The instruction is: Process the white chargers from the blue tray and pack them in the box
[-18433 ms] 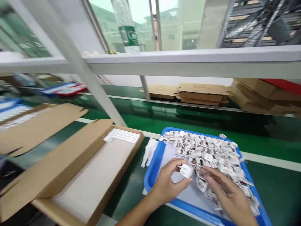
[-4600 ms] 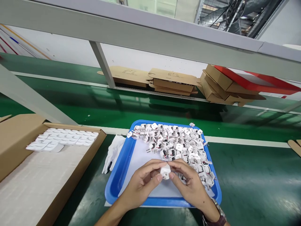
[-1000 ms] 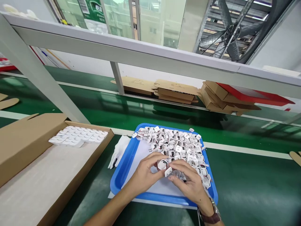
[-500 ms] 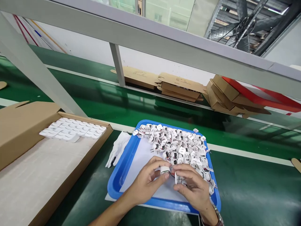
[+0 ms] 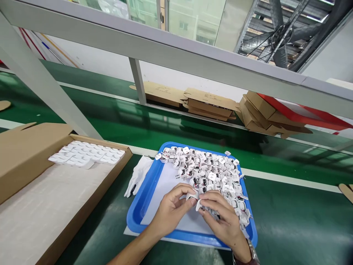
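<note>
Over the front part of a blue tray (image 5: pixel 134 213), my left hand (image 5: pixel 173 208) pinches a small white plastic housing (image 5: pixel 192 195) between thumb and fingers. Close beside it on the right, my right hand (image 5: pixel 220 211) holds a small white cap (image 5: pixel 198 204) by its edge, against or nearly against the housing. Many similar white housings with loose caps, prongs and thin wires (image 5: pixel 212 176) fill the back and right of the tray, on a white sheet (image 5: pixel 157 197). Any wires between the two held parts are hidden by my fingers.
A white glove (image 5: pixel 139 175) lies left of the tray. Further left, an open cardboard box (image 5: pixel 110 184) holds rows of white pieces (image 5: pixel 88 152) on a pale liner. Beyond the green surface are a grey metal frame (image 5: pixel 138 79) and flattened cartons (image 5: pixel 209 101).
My right hand has moved left and turned, bringing its white part close to the housing in my left hand. The part now shows edge-on. The camera view has shifted slightly.
</note>
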Demonstrator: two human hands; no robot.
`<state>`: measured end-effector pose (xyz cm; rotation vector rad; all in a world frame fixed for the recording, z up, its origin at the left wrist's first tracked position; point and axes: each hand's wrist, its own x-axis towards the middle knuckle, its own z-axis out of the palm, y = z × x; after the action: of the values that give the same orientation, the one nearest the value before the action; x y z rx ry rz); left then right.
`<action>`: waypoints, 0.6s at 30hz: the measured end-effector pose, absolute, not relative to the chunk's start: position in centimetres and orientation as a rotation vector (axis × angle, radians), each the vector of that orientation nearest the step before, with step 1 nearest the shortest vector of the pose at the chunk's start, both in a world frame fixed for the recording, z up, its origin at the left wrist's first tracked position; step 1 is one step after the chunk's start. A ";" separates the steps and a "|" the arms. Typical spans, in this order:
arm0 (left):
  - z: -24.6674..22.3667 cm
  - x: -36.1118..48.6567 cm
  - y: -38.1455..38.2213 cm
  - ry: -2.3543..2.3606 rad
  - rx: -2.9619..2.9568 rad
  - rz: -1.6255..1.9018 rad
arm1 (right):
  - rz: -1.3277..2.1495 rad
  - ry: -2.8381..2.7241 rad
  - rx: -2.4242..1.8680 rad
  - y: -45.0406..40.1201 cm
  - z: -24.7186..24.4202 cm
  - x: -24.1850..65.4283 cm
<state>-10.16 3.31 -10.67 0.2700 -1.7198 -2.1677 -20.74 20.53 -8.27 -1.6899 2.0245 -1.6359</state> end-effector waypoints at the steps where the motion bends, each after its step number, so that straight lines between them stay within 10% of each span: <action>1: -10.7 -10.2 3.3 -1.717 0.288 -2.171 | -1.619 2.045 -1.718 20.5 -8.4 -20.7; 18: -10.2 -9.5 2.3 -1.855 0.145 -2.247 | -1.475 2.235 -1.838 20.6 -9.7 -20.5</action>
<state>-9.48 2.29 -10.19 0.1449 -1.8552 -2.2469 -20.47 20.57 -9.71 -1.8377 2.2353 -1.4749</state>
